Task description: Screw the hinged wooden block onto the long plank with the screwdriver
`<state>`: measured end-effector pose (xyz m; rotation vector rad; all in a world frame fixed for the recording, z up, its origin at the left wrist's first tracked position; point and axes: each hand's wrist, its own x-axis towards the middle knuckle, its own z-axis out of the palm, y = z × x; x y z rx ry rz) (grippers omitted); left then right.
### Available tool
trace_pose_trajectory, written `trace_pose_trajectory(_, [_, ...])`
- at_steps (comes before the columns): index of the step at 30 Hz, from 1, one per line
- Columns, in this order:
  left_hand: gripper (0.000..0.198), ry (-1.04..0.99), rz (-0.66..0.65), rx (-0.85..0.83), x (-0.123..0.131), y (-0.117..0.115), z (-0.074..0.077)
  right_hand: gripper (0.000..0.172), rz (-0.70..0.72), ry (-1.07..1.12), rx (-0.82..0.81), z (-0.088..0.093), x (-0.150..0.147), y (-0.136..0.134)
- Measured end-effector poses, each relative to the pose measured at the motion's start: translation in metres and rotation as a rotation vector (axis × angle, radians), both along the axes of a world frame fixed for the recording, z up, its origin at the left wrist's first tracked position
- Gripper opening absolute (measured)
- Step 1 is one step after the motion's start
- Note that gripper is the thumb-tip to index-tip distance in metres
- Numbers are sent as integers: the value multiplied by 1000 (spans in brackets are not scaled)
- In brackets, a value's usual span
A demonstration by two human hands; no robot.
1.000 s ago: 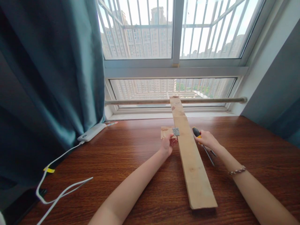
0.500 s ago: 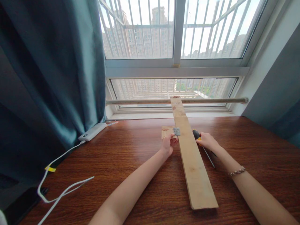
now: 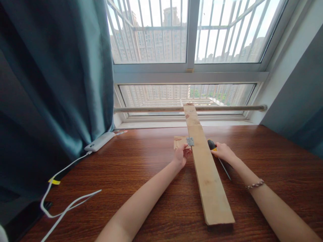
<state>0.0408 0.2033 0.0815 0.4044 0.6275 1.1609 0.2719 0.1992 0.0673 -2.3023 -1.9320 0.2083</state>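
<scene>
A long pale wooden board (image 3: 208,174) runs from near the front of the desk toward the window. A metal hinge (image 3: 190,141) lies across its left edge and a small wooden piece (image 3: 178,142) beside it. My left hand (image 3: 181,156) is closed on the near edge of the small piece, thumb by the hinge, with some fingertips hidden underneath. Right of the board, my right hand (image 3: 223,152) is closed round a screwdriver (image 3: 212,145) with a black and yellow handle. Its metal shaft points back toward me, below the hand.
The brown wood-grain desk (image 3: 141,148) reaches to the window sill. A white power strip (image 3: 99,142) lies by the blue curtain (image 3: 96,77), with a white cable (image 3: 67,164) running to the front left. A horizontal rail (image 3: 151,109) crosses before the window at the board's far end.
</scene>
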Motion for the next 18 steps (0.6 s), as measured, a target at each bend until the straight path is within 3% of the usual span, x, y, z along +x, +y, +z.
trace_pose_trajectory(3, [3,20,10,-9,0,1,-1,45,-2,78,-82,8,2,0])
trace_pose_trajectory(6, [4,26,19,-9,1,2,-3,47,-70,291,-253,22,9,-2])
trace_pose_trajectory(9, [5,17,26,-1,1,4,-6,37,-132,416,-301,37,22,-6])
trace_pose_trajectory(13, [5,4,28,-3,1,6,-9,20,-80,316,-429,48,36,-15])
trace_pose_trajectory(18, [4,1,17,-3,0,6,-9,19,-93,174,-572,43,30,-23])
